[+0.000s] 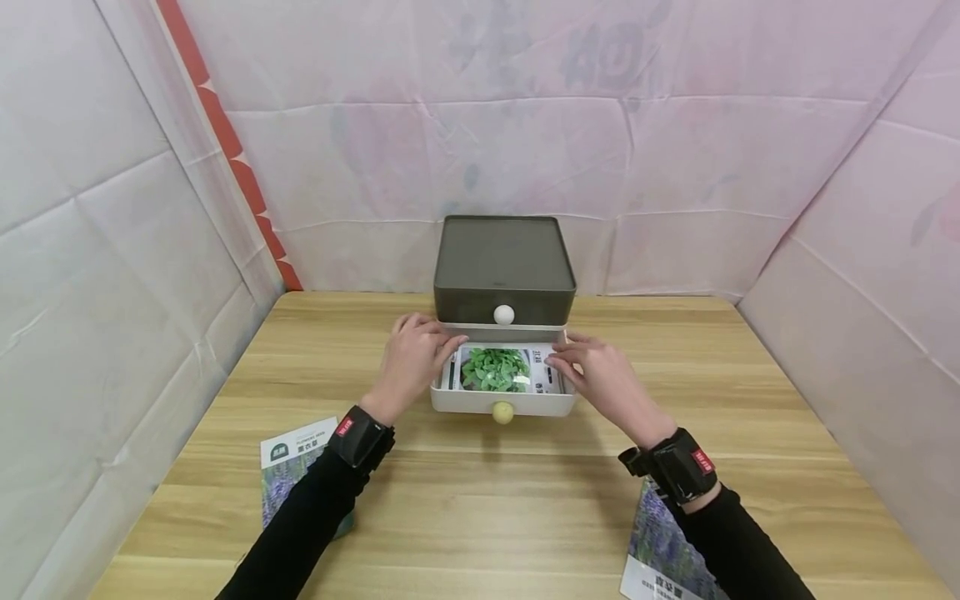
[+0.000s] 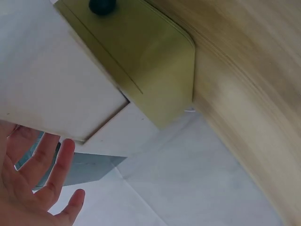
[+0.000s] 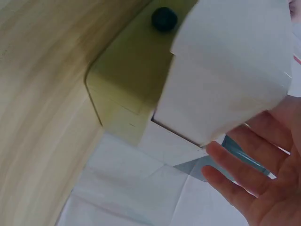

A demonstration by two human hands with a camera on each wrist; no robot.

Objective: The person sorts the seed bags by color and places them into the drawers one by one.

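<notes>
Your left hand [image 1: 411, 357] and right hand [image 1: 597, 377], fingers straight, each grip released, press the green-leaf seed packet [image 1: 501, 369] lying flat inside the open white plastic drawer [image 1: 501, 403] on the wooden tabletop [image 1: 487, 492].

Creased white sheets [image 1: 675, 167] wall in a wooden table [image 1: 480, 500].

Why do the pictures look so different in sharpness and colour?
Head view: even soft light, sharp, wide-angle bending at the edges, grey drawer box true-coloured. Both wrist views: very close, soft-focus, tilted, the box tinted olive, the white open drawer washed out.
</notes>
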